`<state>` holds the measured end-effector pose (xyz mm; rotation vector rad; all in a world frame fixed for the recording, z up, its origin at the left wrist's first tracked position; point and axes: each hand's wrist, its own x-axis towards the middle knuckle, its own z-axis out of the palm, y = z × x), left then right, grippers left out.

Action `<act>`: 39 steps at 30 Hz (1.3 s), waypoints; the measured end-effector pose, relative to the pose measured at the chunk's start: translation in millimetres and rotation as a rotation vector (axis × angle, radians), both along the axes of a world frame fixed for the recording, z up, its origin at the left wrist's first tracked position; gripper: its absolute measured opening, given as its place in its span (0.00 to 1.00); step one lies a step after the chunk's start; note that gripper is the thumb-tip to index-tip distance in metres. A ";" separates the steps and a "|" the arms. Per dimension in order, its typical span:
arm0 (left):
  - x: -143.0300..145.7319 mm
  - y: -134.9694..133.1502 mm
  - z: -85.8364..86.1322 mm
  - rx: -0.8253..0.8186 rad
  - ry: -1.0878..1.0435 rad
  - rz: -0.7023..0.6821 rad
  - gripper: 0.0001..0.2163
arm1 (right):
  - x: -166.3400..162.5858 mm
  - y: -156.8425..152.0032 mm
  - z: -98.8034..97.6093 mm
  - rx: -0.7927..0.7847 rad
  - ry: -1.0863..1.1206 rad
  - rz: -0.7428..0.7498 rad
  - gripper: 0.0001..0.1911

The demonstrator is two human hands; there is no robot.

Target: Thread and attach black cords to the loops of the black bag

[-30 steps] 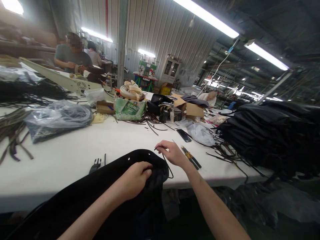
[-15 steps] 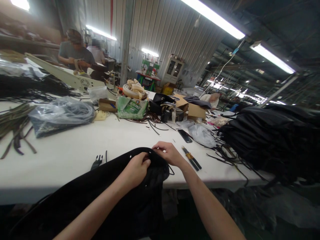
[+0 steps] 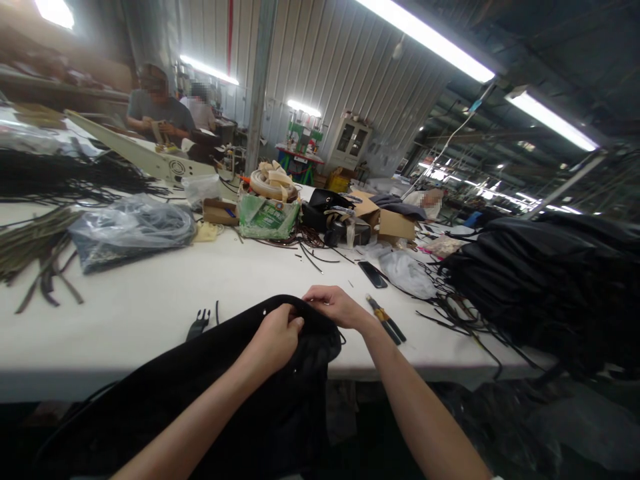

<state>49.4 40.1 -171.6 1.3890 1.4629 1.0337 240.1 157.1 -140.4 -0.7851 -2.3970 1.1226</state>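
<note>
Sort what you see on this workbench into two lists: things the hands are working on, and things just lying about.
In hand:
left hand and right hand, both gripping the black fabric piece at its edge

Lying about:
pliers
phone
black plastic clip
green box
plastic bag
stack of black material

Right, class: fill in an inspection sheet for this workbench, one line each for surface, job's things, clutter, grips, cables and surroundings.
Surface: white table, crowded along the far side.
Job's things: black fabric piece draped over the near edge, small holes along its rim.
Clutter: pliers, phone, plastic bag, green box, black stack.
Grips: left hand and right hand both pinch the fabric rim.
Cables: loose black cords by the stack.
Surroundings: corrugated wall, people seated far left.
</note>
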 end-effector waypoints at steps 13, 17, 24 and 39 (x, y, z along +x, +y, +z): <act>-2.8 -8.7 40.3 0.101 0.355 0.033 0.15 | 7.6 -8.9 25.5 0.087 0.021 0.000 0.17; -13.2 -27.6 75.2 0.187 0.557 -0.050 0.16 | -4.2 -29.2 50.8 0.243 0.106 0.015 0.15; -57.4 -68.4 133.7 0.199 0.751 0.111 0.16 | -33.2 -64.3 86.5 0.220 0.150 0.124 0.09; -142.2 -71.8 109.7 0.207 0.671 0.200 0.30 | -57.5 -103.3 134.1 0.113 0.464 -0.186 0.17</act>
